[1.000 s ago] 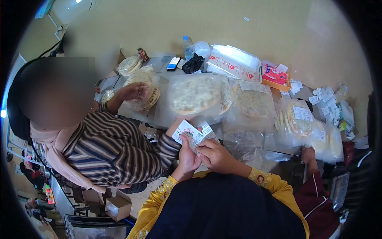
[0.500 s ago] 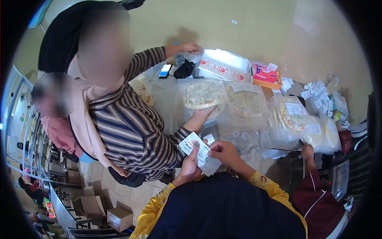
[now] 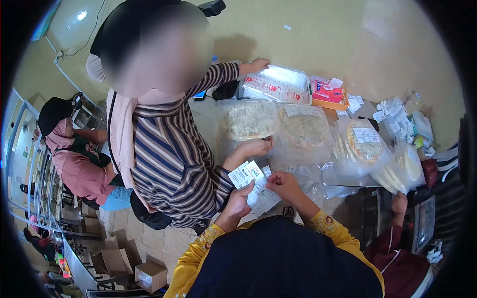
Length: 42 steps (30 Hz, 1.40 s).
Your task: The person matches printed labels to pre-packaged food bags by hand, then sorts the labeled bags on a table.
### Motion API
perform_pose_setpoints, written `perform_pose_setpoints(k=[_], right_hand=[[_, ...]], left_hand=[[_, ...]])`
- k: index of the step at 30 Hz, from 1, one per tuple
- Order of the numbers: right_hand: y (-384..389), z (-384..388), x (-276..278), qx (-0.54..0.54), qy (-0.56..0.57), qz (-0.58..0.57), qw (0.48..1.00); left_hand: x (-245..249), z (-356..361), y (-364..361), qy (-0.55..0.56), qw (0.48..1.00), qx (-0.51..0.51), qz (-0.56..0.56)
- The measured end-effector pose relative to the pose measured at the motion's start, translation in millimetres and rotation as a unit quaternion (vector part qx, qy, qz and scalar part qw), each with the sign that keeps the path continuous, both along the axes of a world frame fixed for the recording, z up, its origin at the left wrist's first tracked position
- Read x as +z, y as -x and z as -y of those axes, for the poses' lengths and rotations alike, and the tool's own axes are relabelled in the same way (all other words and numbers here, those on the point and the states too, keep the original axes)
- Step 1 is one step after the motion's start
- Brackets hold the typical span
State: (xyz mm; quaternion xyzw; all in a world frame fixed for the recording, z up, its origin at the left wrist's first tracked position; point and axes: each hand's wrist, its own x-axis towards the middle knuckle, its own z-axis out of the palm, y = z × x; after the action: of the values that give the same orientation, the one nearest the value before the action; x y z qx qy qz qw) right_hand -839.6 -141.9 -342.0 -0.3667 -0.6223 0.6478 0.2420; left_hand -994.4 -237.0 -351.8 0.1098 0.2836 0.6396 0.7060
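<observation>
My left hand (image 3: 238, 201) is closed on a small stack of printed white label sheets (image 3: 254, 185), thumb on top; one sheet reads "Beef". At the right edge of the sheets my right hand (image 3: 284, 186) is pinched; whether anything is between its fingertips is too small to tell. Beyond my hands, bagged round pizzas lie on the table: one (image 3: 250, 120) beside a co-worker's hand and another (image 3: 304, 126) to its right. Farther right, more bagged pizzas (image 3: 366, 141) overlap, the top one bearing a white label.
A co-worker in a striped top (image 3: 174, 159) stands close on the left, an arm over a white box (image 3: 278, 84). An orange box (image 3: 330, 94) and crumpled papers (image 3: 397, 116) lie at the back right. A maroon-sleeved person (image 3: 397, 253) is at the right.
The striped co-worker has shifted right and drawn a hand from under the pizza. The far-right bagged pizzas have moved. My right hand has come slightly away from the sheets.
</observation>
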Motion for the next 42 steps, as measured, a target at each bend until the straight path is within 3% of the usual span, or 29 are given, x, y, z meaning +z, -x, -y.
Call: perform_pose_setpoints(k=[6,9,15,21,24,28,35,39,42], right_hand=[[-20.2,-19.6,1.6,-0.028,0.042,0.023,0.998],[-31.3,-30.2,8.6,-0.057,0.194,-0.084,0.976],[-18.1,-37.0,10.6,-0.124,0.311,-0.063,0.940],[-2.3,-37.8,8.2,-0.112,0.299,-0.071,0.945],[4.7,-37.9,6.4,-0.146,0.298,-0.122,0.936],[22.5,-39.7,14.5,-0.246,0.247,-0.087,0.933],[74.5,-45.0,30.4,-0.300,0.259,-0.276,0.876],[105.5,-63.5,13.8,-0.353,0.251,-0.314,0.845],[114.8,-69.8,17.9,-0.374,0.220,-0.292,0.852]], left_hand=[[-5.0,-0.7,4.1,-0.001,0.999,0.015,-0.032],[-13.2,1.6,11.0,0.012,0.999,0.013,-0.040],[-15.3,7.3,15.1,0.022,0.999,0.021,-0.034],[-31.3,20.9,23.4,0.034,0.998,0.033,-0.034],[-26.4,21.6,27.9,0.049,0.998,0.032,-0.028],[-25.5,15.1,31.0,0.040,0.996,0.045,-0.059],[-15.7,-3.8,34.4,-0.004,0.994,0.047,-0.096],[-20.1,-10.6,41.5,-0.023,0.994,0.059,-0.090],[-24.3,-12.6,44.8,-0.020,0.993,0.045,-0.110]])
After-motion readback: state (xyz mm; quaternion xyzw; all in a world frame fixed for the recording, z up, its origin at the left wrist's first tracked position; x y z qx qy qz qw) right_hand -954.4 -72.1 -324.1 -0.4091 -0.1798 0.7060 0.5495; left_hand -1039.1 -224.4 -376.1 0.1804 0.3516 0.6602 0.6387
